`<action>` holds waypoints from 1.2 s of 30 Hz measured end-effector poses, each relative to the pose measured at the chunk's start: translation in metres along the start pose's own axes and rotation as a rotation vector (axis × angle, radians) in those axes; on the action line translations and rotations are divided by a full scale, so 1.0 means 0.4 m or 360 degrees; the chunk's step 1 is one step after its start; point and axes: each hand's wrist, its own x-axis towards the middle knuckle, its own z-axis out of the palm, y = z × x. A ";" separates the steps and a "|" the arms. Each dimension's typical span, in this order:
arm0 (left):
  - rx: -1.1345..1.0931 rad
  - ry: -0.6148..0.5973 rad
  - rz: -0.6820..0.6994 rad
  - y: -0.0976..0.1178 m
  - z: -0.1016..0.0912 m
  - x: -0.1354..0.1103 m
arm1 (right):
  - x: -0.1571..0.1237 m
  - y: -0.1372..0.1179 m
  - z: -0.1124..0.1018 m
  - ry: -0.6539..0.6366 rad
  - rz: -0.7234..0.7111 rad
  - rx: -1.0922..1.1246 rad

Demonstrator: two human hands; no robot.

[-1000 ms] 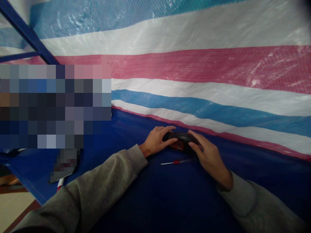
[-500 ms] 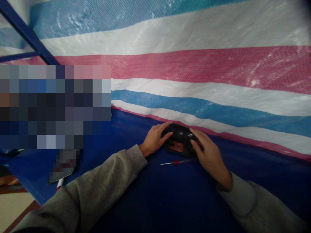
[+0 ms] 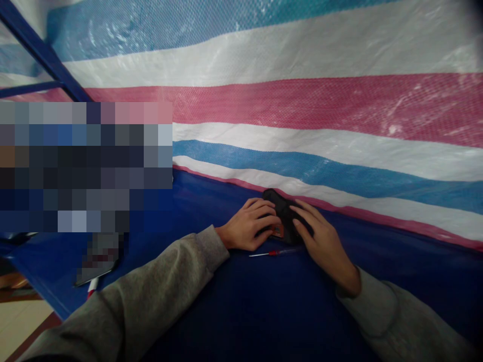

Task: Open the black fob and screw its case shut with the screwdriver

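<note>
An opened black computer mouse (image 3: pixel 284 207) lies on the blue table surface near the striped sheet. Its raised dark cover stands behind a base in which an orange circuit board (image 3: pixel 278 231) shows. My left hand (image 3: pixel 251 223) is over the left side of the mouse, its fingers bent down onto the board area and partly hiding it. My right hand (image 3: pixel 320 236) grips the mouse's right side with thumb and fingers. Just in front lies a small screwdriver (image 3: pixel 273 253) with a red and clear handle, its metal shaft pointing left. Neither hand touches it.
A red, white and blue striped sheet (image 3: pixel 264 103) rises behind the blue table (image 3: pixel 234 301). At the left, a blurred-out patch covers much of the view. Below it are a dark flat object (image 3: pixel 96 271) and a red-and-white item (image 3: pixel 92 286) by the table edge.
My left hand has moved from the cover's left edge down and right over the circuit board. The cover's glossy face no longer shows; a dull dark face does. My right hand has barely moved.
</note>
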 end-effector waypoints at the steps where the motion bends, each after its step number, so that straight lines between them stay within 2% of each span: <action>1: 0.0010 -0.0034 -0.0017 0.002 0.000 0.000 | -0.001 0.001 0.000 0.0006 -0.0001 -0.0005; 7: 0.0008 -0.0094 -0.0181 -0.002 0.003 0.003 | 0.001 -0.003 -0.001 0.0058 0.0046 -0.0033; 12: 0.0000 -0.0034 -0.0116 -0.009 0.007 0.001 | -0.002 -0.023 -0.011 0.0182 -0.0090 -0.0092; 16: -0.0049 0.0153 0.0026 -0.010 0.015 -0.004 | -0.008 -0.041 -0.016 0.0209 -0.0352 -0.0047; 20: -0.0152 0.0392 0.0088 -0.001 0.019 0.001 | -0.005 -0.048 -0.012 0.0243 -0.0432 -0.0022; 28: -0.0266 0.0610 0.0068 0.007 0.024 0.022 | 0.006 -0.041 -0.011 0.0333 -0.0394 -0.0106; 32: -0.0308 0.0688 0.0033 0.005 0.027 0.032 | 0.014 -0.047 -0.010 0.0377 -0.0226 -0.0055; 36: -0.0319 0.0651 -0.0031 0.007 0.028 0.033 | 0.013 -0.050 -0.008 0.0394 -0.0067 0.0019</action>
